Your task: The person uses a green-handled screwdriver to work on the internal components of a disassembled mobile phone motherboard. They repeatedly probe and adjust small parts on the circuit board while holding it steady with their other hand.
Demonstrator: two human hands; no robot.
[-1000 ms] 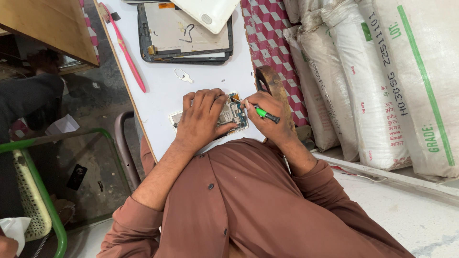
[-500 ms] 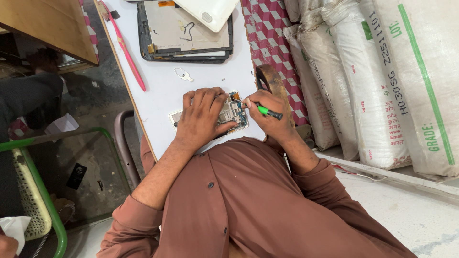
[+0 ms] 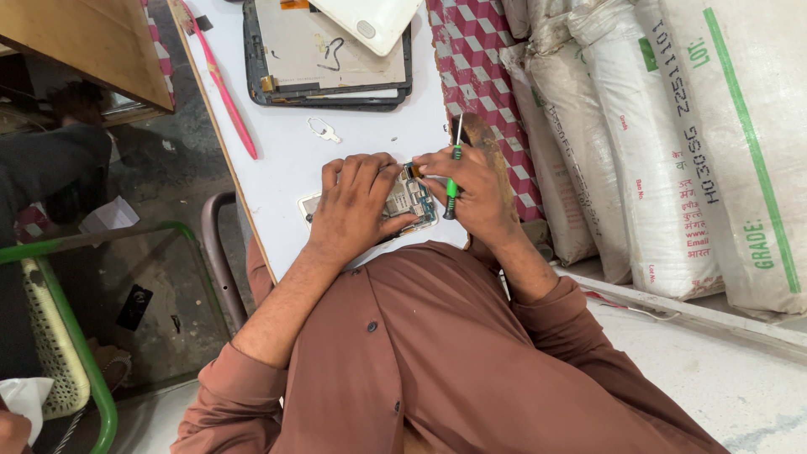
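An opened phone [image 3: 408, 202] with its circuit board showing lies on the white table [image 3: 286, 168] near the front edge. My left hand [image 3: 357, 202] rests flat over the phone's left part and holds it down. My right hand [image 3: 475, 189] grips a small green-handled screwdriver [image 3: 454, 181], its shaft standing up past the fingers, while the fingertips touch the phone's top right corner.
A dismantled tablet [image 3: 328, 55] with a white back cover [image 3: 370, 21] lies at the table's far end. A pink stick [image 3: 223, 88] runs along the left edge. Small loose parts [image 3: 322, 129] sit mid-table. White sacks [image 3: 672, 143] stand on the right; a green chair frame [image 3: 76, 336] is at left.
My right hand has turned the green screwdriver from lying sideways toward the phone to standing more upright, and its fingertips have moved onto the phone's corner. The left hand stays on the phone.
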